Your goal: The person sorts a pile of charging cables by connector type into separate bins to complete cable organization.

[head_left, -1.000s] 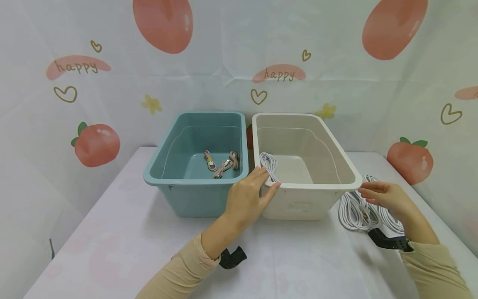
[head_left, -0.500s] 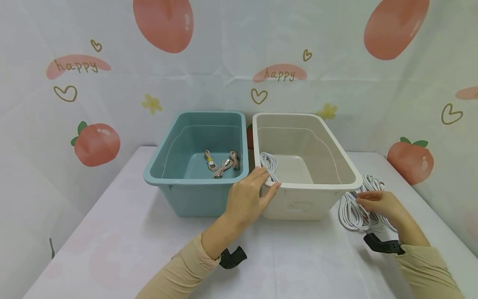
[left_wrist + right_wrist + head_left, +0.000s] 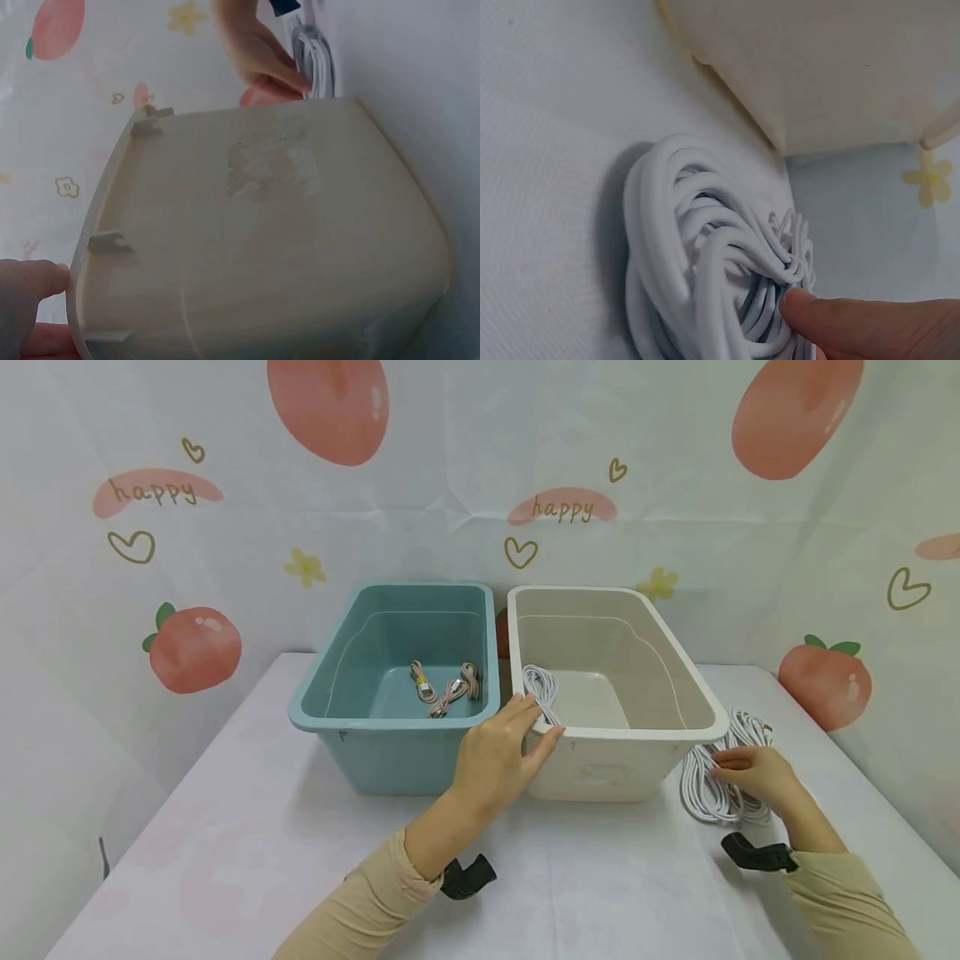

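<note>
My left hand [image 3: 498,756] grips the near left corner of the white bin [image 3: 630,734], fingers over the rim and thumb on the outer front; the left wrist view shows the thumb [image 3: 49,277] at the rim. Several coiled white cables [image 3: 708,789] lie on the table right of the bin. Over them is my right hand [image 3: 761,777], thumb and fingers slightly apart. In the right wrist view the thumb [image 3: 802,304] meets the bundle where its strands gather. Inside the white bin, one white cable coil [image 3: 542,683] lies along the left wall.
A blue-green bin [image 3: 390,725] stands left of the white one, with several pinkish cable bundles [image 3: 448,695] in it. Both bins stand near the printed backdrop [image 3: 420,485], on a white-covered table [image 3: 300,868].
My right hand has moved down and left, from beside the white bin's right corner to over the cables. My left hand has stayed on the rim.
</note>
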A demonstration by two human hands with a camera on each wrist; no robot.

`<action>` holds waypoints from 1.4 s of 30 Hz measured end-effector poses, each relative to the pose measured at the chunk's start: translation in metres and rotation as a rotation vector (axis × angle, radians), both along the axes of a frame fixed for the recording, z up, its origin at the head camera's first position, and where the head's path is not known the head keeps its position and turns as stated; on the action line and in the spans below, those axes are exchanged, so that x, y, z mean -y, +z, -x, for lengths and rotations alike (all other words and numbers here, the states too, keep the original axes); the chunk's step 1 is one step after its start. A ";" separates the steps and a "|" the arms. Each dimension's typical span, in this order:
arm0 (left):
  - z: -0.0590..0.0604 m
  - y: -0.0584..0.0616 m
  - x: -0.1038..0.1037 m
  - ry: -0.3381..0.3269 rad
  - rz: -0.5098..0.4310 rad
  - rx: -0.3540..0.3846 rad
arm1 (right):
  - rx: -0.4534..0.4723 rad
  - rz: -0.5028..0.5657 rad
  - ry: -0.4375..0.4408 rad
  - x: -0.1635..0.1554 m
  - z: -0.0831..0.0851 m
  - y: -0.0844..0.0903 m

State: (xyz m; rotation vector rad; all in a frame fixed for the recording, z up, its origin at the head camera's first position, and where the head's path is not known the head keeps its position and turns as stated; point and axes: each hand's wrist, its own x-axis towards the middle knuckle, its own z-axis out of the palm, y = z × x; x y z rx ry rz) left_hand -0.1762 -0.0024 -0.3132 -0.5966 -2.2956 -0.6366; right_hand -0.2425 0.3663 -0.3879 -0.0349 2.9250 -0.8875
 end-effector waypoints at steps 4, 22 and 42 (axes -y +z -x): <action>0.000 0.000 0.000 0.003 0.005 0.000 | -0.016 -0.020 -0.011 0.002 0.000 0.001; 0.001 0.000 0.000 0.005 0.012 -0.005 | -0.105 -0.005 -0.129 0.007 -0.006 0.001; 0.000 0.000 -0.001 0.009 0.010 0.014 | -0.149 0.174 -0.189 -0.001 -0.010 0.033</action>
